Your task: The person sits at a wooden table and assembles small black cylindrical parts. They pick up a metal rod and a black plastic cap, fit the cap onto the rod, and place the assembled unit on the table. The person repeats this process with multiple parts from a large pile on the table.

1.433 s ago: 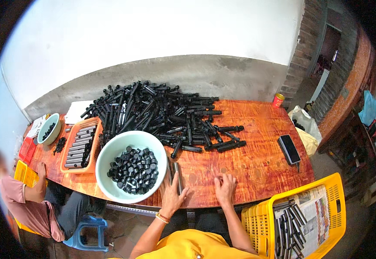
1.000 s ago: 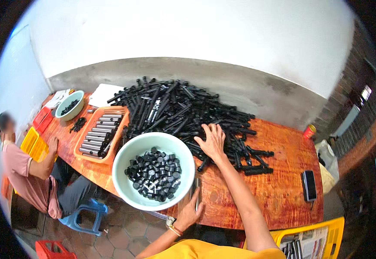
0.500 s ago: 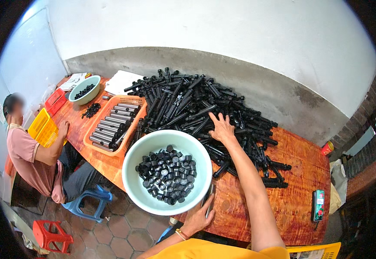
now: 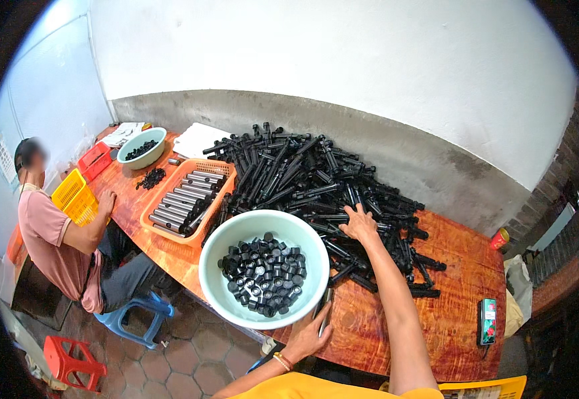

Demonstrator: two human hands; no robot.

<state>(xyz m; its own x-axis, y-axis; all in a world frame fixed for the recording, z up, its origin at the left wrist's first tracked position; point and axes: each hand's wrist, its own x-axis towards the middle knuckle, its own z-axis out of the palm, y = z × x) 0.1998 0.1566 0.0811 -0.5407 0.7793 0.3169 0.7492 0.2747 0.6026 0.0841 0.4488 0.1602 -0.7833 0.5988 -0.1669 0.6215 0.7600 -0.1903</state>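
Note:
At the table's front edge, my left hand [image 4: 307, 336] is closed around a slim metal tube [image 4: 323, 304], whose lower part the hand hides. My right hand [image 4: 361, 225] reaches over a big heap of black rods with capped ends [image 4: 289, 166]. Its fingers are apart and seem to touch rods there; I see none clearly gripped. Between the heap and my left hand stands a pale green basin [image 4: 213, 243], with many short black caps [image 4: 263, 272] in its bottom.
Left of the basin, an orange basket [image 4: 148, 219] holds silver tubes. Farther left are a smaller green basin [image 4: 160, 147], loose black pieces [image 4: 151, 178] and a seated person [image 4: 56, 233]. A phone-like device [image 4: 487, 322] and red can [image 4: 500, 238] are at the right. Stools [image 4: 73, 364] stand below.
My right hand has drawn slightly back toward me over the heap, its fingers less spread. The left hand keeps its tube. The whole view has shifted a little.

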